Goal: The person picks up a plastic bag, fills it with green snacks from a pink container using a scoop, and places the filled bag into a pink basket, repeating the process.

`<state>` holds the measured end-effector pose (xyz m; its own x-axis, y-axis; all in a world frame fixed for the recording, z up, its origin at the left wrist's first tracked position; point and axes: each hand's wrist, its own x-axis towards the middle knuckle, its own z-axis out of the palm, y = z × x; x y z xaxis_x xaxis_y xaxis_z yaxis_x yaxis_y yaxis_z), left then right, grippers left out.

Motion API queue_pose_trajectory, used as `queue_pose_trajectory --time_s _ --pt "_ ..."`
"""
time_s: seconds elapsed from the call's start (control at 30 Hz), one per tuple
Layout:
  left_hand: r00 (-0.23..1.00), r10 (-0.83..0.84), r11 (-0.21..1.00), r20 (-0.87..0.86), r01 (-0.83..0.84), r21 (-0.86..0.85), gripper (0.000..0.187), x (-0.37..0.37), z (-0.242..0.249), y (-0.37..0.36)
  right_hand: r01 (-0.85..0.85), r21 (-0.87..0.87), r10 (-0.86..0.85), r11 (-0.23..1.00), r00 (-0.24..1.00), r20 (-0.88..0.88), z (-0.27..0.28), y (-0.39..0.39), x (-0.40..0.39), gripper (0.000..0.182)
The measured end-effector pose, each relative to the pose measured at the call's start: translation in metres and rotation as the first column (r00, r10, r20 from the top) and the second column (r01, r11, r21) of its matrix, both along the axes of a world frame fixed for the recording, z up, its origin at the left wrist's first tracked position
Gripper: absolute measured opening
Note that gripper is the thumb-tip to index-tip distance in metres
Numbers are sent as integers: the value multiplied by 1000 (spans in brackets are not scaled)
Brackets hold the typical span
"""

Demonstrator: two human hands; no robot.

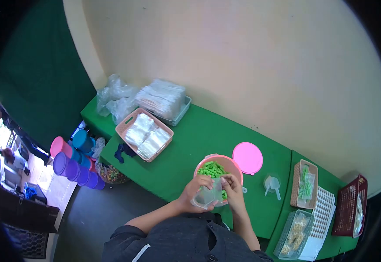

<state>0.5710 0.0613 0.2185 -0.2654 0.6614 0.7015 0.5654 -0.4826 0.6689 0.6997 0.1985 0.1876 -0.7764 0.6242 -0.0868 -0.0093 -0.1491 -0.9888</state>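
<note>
My left hand [195, 193] is wrapped round a clear plastic container [204, 197], which is tilted over the near side of a pink tub. My right hand [232, 187] pinches the edge of a clear plastic bag [216, 187] beside the container's mouth. Green pieces [212, 169] lie in the pink tub [233, 166] just beyond both hands. A round pink lid [247, 158] rests on the green table against the tub's right side.
Left on the table [190, 139] are a basket of flat bags [149, 135] and stacked plastic bags [162, 97]. To the right stand a bowl with scoops [272, 185], a wicker basket [304, 183], a grey basket [294, 236] and a maroon crate [350, 205]. Two people are far left.
</note>
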Motion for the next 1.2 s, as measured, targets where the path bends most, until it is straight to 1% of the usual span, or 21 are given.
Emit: queue_pose_trajectory --time_s 0.03,0.1,0.13,0.2,0.37,0.43,0.47,0.5,0.53,0.57,0.6,0.63,0.7,0.73,0.8,0.93,1.0,1.03,1.1,1.13,1.2 --pt "1000 18 1000 -1 -18 1 55 0 -4 -3 -18 1 18 1000 1000 -1 -10 0 2 25" --pt "982 -67 998 175 69 -9 56 3 -12 -7 11 -305 -9 952 1000 6 2 -6 -3 25" --pt "983 -47 999 178 50 -11 56 4 -15 -9 49 -397 -49 917 999 10 9 -14 -7 22" --pt "956 -121 992 266 123 10 57 10 -17 -16 23 -423 -19 906 1000 14 -10 -12 -5 22" --pt "928 -116 992 354 123 3 53 14 -17 -21 -14 -432 35 902 999 41 -39 -13 -5 17" --pt "912 -111 992 394 124 -7 52 14 -18 -24 50 -438 -44 898 999 24 -48 -26 -13 19" --pt "918 -173 981 357 192 -20 49 16 -19 -26 104 -254 -96 962 994 43 -58 -29 -16 26" --pt "917 -228 966 327 255 -41 46 19 -21 -33 95 -265 -85 960 995 51 -57 -36 -17 26" --pt "917 -222 967 330 249 -43 46 20 -20 -33 95 -184 -93 978 995 21 -52 -36 -20 29" --pt "917 -212 976 339 218 19 41 22 -19 -31 97 -103 -98 990 995 -9 -45 -37 -22 32" --pt "916 -202 979 348 185 82 36 24 -18 -30 77 -232 -62 970 996 70 -39 -35 -21 39" --pt "916 -199 980 347 181 83 36 26 -20 -28 73 -231 -58 970 996 70 -39 -34 -21 39" --pt "899 -245 967 364 198 163 38 28 -22 -23 83 -315 -16 945 977 210 -38 -28 -21 42" --pt "897 -256 964 360 208 167 38 28 -23 -19 91 -311 -26 946 978 207 -44 -26 -19 42" --pt "877 -306 948 370 244 205 39 28 -21 -11 86 -463 -53 882 995 83 -51 -24 -14 40" --pt "893 -318 947 317 285 147 44 27 -15 -4 105 -502 -103 858 994 32 -40 -20 -9 36" --pt "867 -327 943 376 271 195 40 29 -12 -3 120 -628 -128 769 991 33 -48 -20 -9 34" --pt "868 -326 943 375 271 194 40 28 -14 -3 119 -628 -127 769 991 32 -45 -21 -10 34" --pt "874 -314 949 370 274 157 36 26 -18 -5 -3 -731 -43 683 998 -45 -37 -25 -11 33" --pt "874 -314 949 371 274 156 36 25 -19 -5 -2 -732 -44 682 998 -44 -42 -24 -11 33" --pt "894 -282 959 348 248 141 35 23 -18 -4 -198 -860 -21 470 972 -235 -62 -21 -11 34"
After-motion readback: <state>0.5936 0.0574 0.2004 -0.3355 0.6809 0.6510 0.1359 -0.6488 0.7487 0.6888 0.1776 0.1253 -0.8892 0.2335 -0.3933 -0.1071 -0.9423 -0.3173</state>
